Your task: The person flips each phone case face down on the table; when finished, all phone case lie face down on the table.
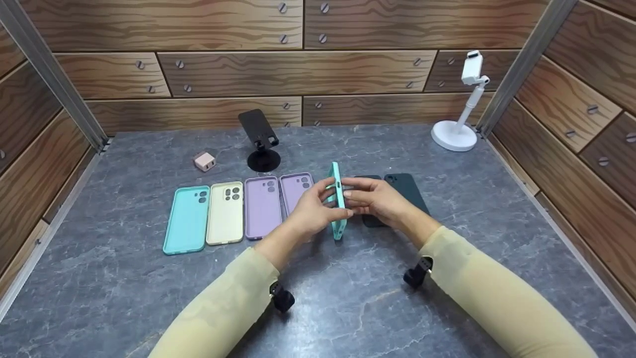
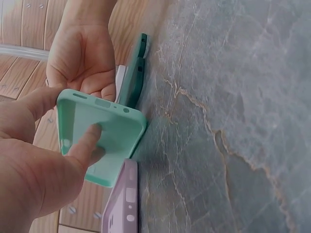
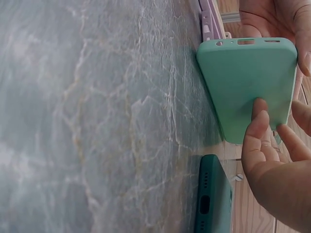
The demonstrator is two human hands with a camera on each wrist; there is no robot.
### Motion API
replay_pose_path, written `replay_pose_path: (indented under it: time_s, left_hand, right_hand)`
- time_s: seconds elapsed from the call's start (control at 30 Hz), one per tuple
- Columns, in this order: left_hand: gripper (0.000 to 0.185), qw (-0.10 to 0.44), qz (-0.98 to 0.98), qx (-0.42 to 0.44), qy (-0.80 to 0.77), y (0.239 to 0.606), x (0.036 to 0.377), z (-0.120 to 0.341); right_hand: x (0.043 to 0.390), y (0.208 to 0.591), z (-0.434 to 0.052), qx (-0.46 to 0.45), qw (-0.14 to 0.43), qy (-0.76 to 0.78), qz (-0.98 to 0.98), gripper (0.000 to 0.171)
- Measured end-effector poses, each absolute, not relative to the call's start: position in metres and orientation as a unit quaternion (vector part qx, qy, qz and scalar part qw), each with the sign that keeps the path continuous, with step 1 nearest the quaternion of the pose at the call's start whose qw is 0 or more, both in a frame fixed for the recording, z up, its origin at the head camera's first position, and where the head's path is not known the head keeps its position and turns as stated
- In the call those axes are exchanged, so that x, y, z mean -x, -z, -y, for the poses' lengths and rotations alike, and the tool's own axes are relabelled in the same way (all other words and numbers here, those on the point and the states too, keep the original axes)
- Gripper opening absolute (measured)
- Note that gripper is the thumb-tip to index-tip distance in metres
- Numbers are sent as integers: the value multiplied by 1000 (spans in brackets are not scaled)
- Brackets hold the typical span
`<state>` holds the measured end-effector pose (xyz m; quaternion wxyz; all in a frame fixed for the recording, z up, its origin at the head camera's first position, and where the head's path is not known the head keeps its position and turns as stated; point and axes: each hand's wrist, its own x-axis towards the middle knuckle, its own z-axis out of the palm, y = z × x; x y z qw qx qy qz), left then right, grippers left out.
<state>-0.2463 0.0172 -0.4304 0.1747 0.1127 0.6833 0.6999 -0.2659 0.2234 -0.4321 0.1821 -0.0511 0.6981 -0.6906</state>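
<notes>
Wooden panels (image 1: 238, 25) form the back and side walls. A grey marbled tabletop (image 1: 348, 318) lies between them. Two pale yellow sleeves (image 1: 218, 298) extend over the tabletop from the near edge. A white stand (image 1: 472, 104) is positioned at the far right.

The left hand (image 1: 313, 209) holds a mint green case (image 3: 248, 77) by one edge: thumb at the rim, fingers inside the hollow. The right hand (image 1: 377, 199) faces the case's outer back, fingers loosely extended and fingertips at that surface; whether they press cannot be told. The case is thus located between the two sets of fingers, tilted up on its side, the short end with cutouts facing up toward the person. Contact with the tabletop cannot be confirmed.

Left of the mint green case, in a row, hollow side up: turquoise case (image 1: 186, 221), cream case (image 1: 225, 219), two purple cases (image 1: 262, 214). To its right, partly behind the right hand: two dark green cases (image 1: 410, 191). Beyond the row: black stand (image 1: 258, 129); left of that, small pink charger (image 1: 204, 161).
</notes>
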Motion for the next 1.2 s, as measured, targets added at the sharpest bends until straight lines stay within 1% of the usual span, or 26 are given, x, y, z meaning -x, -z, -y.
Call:
replay_pose_path:
  time_s: [0.27,0.4,0.67,0.9,1.03,1.2]
  left_hand:
    - [86,168,-697,-103,-689,426,243,-15]
    - [85,161,-687,-105,-700,425,242,-14]
    - [88,150,-646,-95,-742,426,239,-14]
    - [89,144,-620,-103,-764,427,236,-11]
    - [92,143,-603,-106,-777,426,236,-10]
    - [94,139,-590,-101,-789,428,237,-9]
  right_hand:
    - [264,429,-223,36,173,665,-726,55]
    - [264,429,-223,39,164,658,-734,58]
    - [264,430,-219,40,127,636,-760,61]
    - [265,432,-219,23,96,592,-800,62]
    - [265,432,-220,9,90,573,-815,67]
    - [265,431,-220,-2,102,577,-811,72]
